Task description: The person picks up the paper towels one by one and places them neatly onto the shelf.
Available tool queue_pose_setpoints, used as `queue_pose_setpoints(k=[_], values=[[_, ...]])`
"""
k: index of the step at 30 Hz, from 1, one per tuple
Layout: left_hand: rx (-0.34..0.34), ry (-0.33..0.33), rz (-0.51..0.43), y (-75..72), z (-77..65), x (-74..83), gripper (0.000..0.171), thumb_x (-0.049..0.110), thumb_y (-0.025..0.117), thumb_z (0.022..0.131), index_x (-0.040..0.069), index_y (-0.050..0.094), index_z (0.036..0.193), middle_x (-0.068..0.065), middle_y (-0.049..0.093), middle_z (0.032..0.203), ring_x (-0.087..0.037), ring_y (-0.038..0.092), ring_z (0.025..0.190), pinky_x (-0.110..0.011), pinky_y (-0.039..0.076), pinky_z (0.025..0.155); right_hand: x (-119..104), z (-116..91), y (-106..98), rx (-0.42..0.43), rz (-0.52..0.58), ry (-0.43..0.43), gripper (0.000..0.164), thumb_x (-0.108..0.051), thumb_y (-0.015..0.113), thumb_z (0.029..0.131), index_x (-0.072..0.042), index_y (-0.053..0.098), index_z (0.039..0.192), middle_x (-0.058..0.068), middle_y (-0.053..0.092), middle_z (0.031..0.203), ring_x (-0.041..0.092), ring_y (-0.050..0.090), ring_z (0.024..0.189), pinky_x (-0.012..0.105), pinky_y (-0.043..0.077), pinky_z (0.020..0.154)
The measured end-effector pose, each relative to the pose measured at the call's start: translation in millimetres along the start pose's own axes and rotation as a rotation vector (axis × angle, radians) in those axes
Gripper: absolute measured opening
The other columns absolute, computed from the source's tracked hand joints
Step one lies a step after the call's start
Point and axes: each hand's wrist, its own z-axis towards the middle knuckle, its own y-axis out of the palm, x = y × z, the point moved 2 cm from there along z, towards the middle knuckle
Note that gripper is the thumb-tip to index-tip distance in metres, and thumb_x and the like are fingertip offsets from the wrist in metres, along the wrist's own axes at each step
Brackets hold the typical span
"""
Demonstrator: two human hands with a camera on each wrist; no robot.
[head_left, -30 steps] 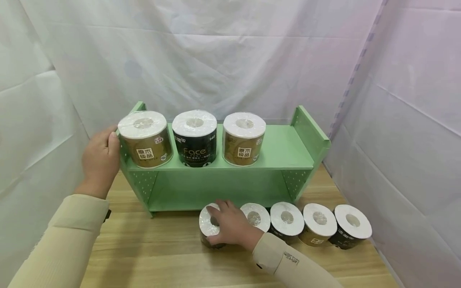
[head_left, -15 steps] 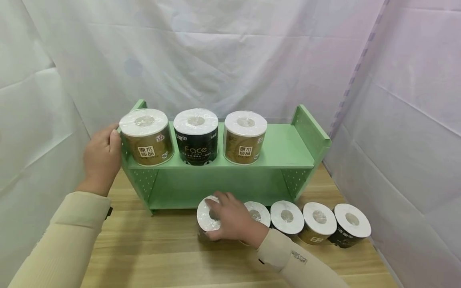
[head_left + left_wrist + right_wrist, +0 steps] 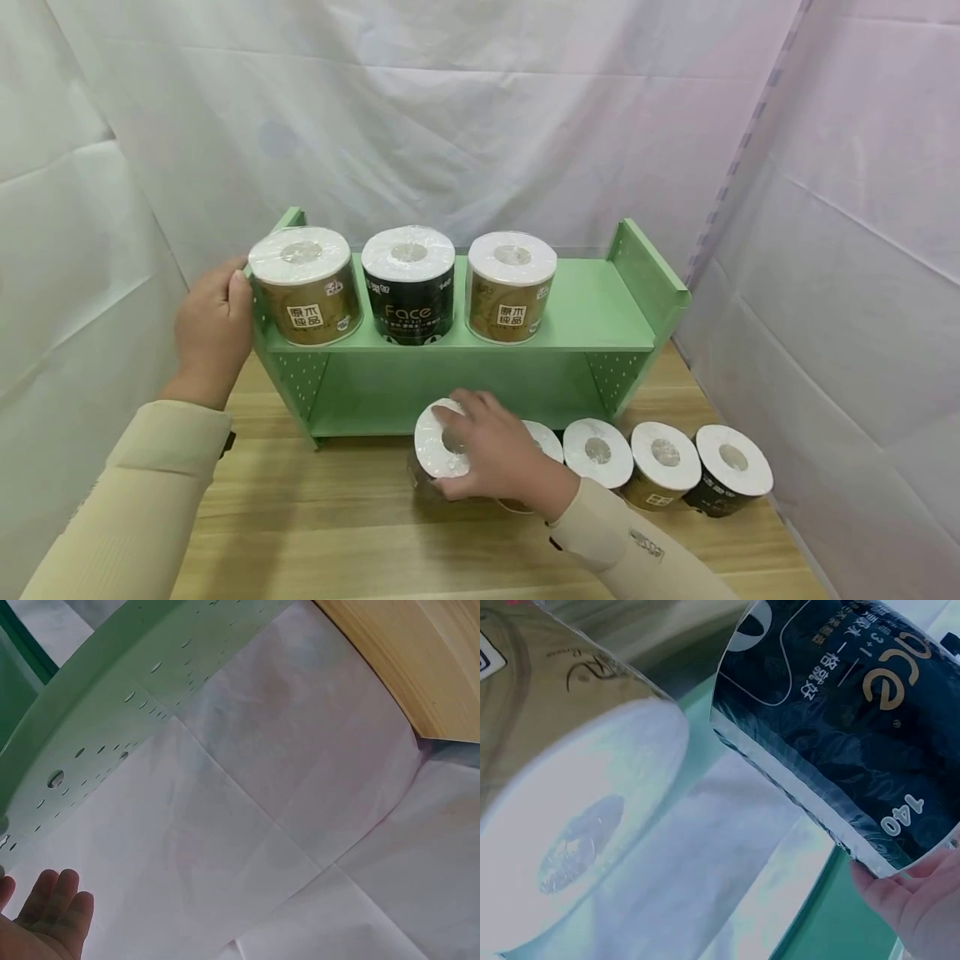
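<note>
My left hand rests against the left side panel of a green two-tier shelf. In the left wrist view its fingers look fairly straight beside the perforated panel. My right hand grips a black-wrapped toilet roll by its upper rim. That roll is tilted, just in front of the lower tier. Beside it stands a gold-wrapped toilet roll, partly hidden by my hand in the head view. On the upper tier are a gold roll, a black roll and another gold roll.
To the right on the wooden table stand a black roll, a gold roll and another black roll in a row. A white curtain hangs behind the shelf and along both sides.
My right hand has raised the black toilet roll a little and tilted it, moving slightly toward the shelf. The left hand stays at the side panel.
</note>
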Motion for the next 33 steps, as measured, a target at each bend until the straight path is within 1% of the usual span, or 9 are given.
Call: queue_pose_setpoints(k=[4, 9, 18, 27, 33], values=[[-0.001, 0.0, -0.001, 0.4, 0.5, -1.0, 0.048, 0.025, 0.027, 0.1, 0.003, 0.059, 0.128, -0.024, 0.061, 0.116, -0.041, 0.053, 0.104, -0.061, 0.038, 0.09, -0.4, -3.0, -6.6, 0.011, 0.005, -0.01, 0.086, -0.061, 0.07, 0.067, -0.02, 0.049, 0.14, 0.01, 0.047, 0.139, 0.028, 0.048, 0.122, 0.038, 0.05, 0.09], [-0.008, -0.011, -0.002, 0.1, 0.9, -0.7, 0.048, 0.025, 0.027, 0.1, 0.003, 0.059, 0.129, -0.024, 0.06, 0.118, -0.041, 0.053, 0.107, -0.061, 0.037, 0.091, -0.7, -7.3, -16.6, 0.033, 0.02, -0.031, 0.086, -0.059, 0.071, 0.067, -0.02, 0.049, 0.14, 0.01, 0.048, 0.138, 0.029, 0.048, 0.122, 0.039, 0.05, 0.09], [0.004, -0.017, -0.007, 0.5, 0.3, 0.7, 0.048, 0.025, 0.027, 0.1, 0.003, 0.06, 0.127, -0.023, 0.061, 0.117, -0.039, 0.053, 0.104, -0.059, 0.038, 0.091, 1.8, -14.3, -40.4, 0.091, 0.04, -0.06, 0.086, -0.056, 0.074, 0.066, -0.02, 0.048, 0.14, 0.01, 0.047, 0.138, 0.028, 0.047, 0.122, 0.041, 0.05, 0.088], [-0.003, -0.016, -0.005, 0.3, 1.0, -1.0, 0.048, 0.025, 0.027, 0.1, 0.003, 0.06, 0.128, -0.023, 0.061, 0.118, -0.039, 0.053, 0.105, -0.06, 0.037, 0.092, 7.4, -22.8, -61.4, 0.136, 0.013, -0.066, 0.088, -0.055, 0.075, 0.064, -0.018, 0.049, 0.14, 0.011, 0.047, 0.138, 0.029, 0.047, 0.121, 0.042, 0.052, 0.083], [-0.007, -0.012, -0.003, 0.8, 1.5, -2.1, 0.047, 0.024, 0.027, 0.1, 0.003, 0.06, 0.126, -0.023, 0.061, 0.114, -0.038, 0.052, 0.1, -0.059, 0.038, 0.089, 11.4, -29.3, -75.4, 0.166, -0.01, -0.072, 0.089, -0.053, 0.078, 0.062, -0.017, 0.051, 0.138, 0.012, 0.049, 0.136, 0.03, 0.049, 0.119, 0.042, 0.052, 0.081]])
